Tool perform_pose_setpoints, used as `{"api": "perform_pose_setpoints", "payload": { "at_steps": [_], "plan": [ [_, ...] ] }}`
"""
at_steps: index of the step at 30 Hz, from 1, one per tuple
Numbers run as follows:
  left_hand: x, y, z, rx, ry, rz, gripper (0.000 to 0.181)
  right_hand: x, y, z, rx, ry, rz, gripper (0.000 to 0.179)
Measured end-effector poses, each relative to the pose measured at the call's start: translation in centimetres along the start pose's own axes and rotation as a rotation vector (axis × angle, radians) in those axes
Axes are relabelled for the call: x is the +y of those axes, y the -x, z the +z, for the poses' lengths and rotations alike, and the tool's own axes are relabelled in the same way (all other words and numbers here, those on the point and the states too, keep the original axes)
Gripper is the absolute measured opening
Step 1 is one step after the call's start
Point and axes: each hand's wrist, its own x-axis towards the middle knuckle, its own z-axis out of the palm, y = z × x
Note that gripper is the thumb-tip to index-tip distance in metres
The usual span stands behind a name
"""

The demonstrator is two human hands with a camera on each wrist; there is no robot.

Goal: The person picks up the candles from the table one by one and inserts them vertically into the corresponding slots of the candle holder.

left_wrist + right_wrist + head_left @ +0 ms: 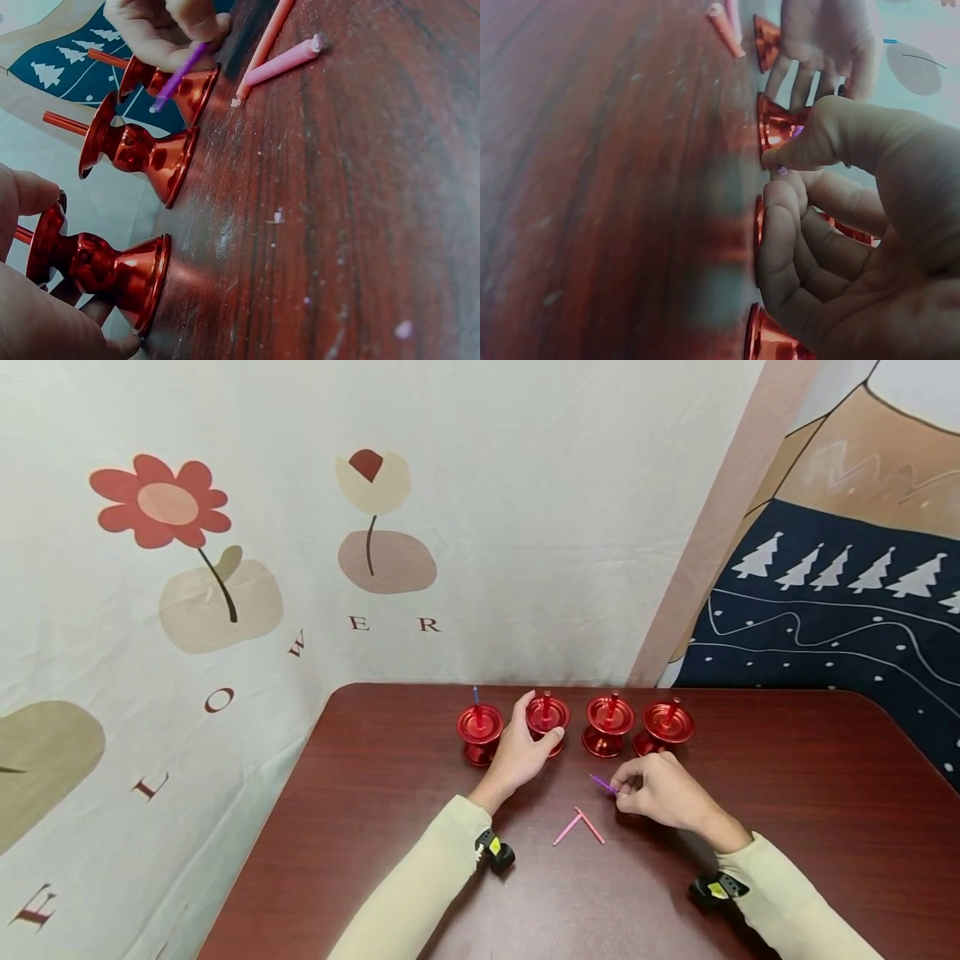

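My left hand (519,753) grips a shiny red metal candle holder (547,717), second from the left in a row. In the left wrist view its thumb lies at the dish rim and its fingers reach round the base of the holder (142,277). Between thumb and fingertips my right hand (663,789) pinches a thin purple candle (602,782), its free end pointing left toward the holders. A blue candle (476,695) stands upright in the leftmost holder (480,727). A pink candle (566,830) and a coral-red candle (591,827) lie on the table, meeting at one end.
Two more red holders, a third (603,742) and a rightmost one (667,724), stand along the back of the dark brown table (360,827). Behind the table hangs a pale printed cloth (525,527). Small crumbs (404,330) dot the tabletop.
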Motion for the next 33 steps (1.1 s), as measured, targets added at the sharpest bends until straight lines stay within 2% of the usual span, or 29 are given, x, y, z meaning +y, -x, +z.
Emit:
{"api": "perform_pose_setpoints", "payload": {
  "at_steps": [7,9,11,16,18,22,26,30,33],
  "plan": [
    [0.0,0.3,-0.1,-0.006,-0.004,0.011,0.079,-0.8,-0.7,-0.2,0.043,-0.06,0.011,0.016],
    [-0.3,0.2,-0.1,-0.005,-0.01,0.014,0.079,-1.1,-0.8,-0.2,0.048,-0.074,0.01,0.016],
    [-1.2,-0.1,0.2,0.009,-0.033,0.047,0.078,-1.3,-1.0,-0.2,0.054,-0.091,0.008,0.016],
    [-2.0,-0.2,0.4,0.014,-0.03,0.086,0.077,-2.0,-1.6,0.0,0.079,-0.126,0.004,0.019],
    [-1.9,0.0,0.4,0.013,-0.026,0.085,0.08,-2.3,-1.9,0.0,0.095,-0.13,-0.003,0.02],
    [-2.8,-0.4,0.7,0.025,-0.053,0.101,0.081,-2.9,-2.7,0.0,0.125,-0.14,-0.033,0.019],
    [-3.1,-0.5,0.9,0.012,-0.03,0.077,0.081,-3.3,-3.5,-0.1,0.154,-0.146,-0.063,0.023],
    [-4.8,-1.3,1.5,0.0,-0.017,0.041,0.085,-3.9,-4.3,-0.3,0.174,-0.153,-0.084,0.026],
    [-5.7,-1.7,1.8,-0.003,-0.016,0.037,0.086,-4.3,-5.0,-0.5,0.189,-0.157,-0.1,0.023]
  ]
}}
